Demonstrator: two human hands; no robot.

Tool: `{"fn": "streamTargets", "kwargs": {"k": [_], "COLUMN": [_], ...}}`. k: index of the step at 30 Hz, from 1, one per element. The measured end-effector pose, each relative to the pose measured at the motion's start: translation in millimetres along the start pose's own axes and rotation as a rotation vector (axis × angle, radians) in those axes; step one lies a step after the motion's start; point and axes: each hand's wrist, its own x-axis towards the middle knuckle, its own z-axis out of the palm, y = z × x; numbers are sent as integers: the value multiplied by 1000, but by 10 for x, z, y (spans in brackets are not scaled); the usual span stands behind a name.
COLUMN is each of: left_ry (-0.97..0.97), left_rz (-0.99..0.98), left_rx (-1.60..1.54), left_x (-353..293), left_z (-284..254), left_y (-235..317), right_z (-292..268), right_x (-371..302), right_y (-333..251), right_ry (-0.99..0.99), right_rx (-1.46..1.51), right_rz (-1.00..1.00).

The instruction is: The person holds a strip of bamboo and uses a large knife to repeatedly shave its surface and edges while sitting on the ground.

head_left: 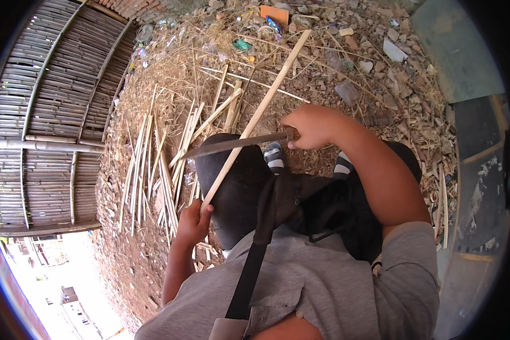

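Observation:
My left hand (194,222) is closed round the near end of a long, pale bamboo strip (260,110). The strip slants up and away to the right, passing over my left knee. In my right hand (309,126) is the handle of a long machete (226,146) with a dark, worn blade. Its blade points left and lies across the strip above the knee; whether the edge bites into the strip cannot be made out. Several split bamboo strips (144,164) lie on the ground left of my legs.
A bamboo-slat wall (56,73) stands at the left. Rubble (379,73), dry straw and litter cover the ground ahead, with an orange piece (275,15) at the far side. Grey and dark panels (476,187) rise at the right. My sandalled feet (275,158) are between my knees.

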Motion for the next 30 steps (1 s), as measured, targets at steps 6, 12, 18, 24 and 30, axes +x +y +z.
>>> {"fn": "streamTargets", "kwargs": {"k": [6, 12, 18, 24, 30], "left_ry": [8, 66, 74, 34, -75], "left_rz": [-12, 1, 39, -4, -49], "left_rx": [-51, 126, 123, 102, -80], "left_x": [-2, -154, -132, -130, -114], "left_z": [26, 68, 131, 72, 24], "left_y": [-5, 65, 10, -22, -74], "right_z": [-57, 64, -17, -15, 56], "right_x": [36, 3, 23, 37, -14], "right_y": [529, 110, 626, 310, 242], "right_ry": [150, 129, 74, 250, 80], "right_rx": [252, 29, 307, 190, 43], "right_rz": [158, 81, 241, 239, 30]}}
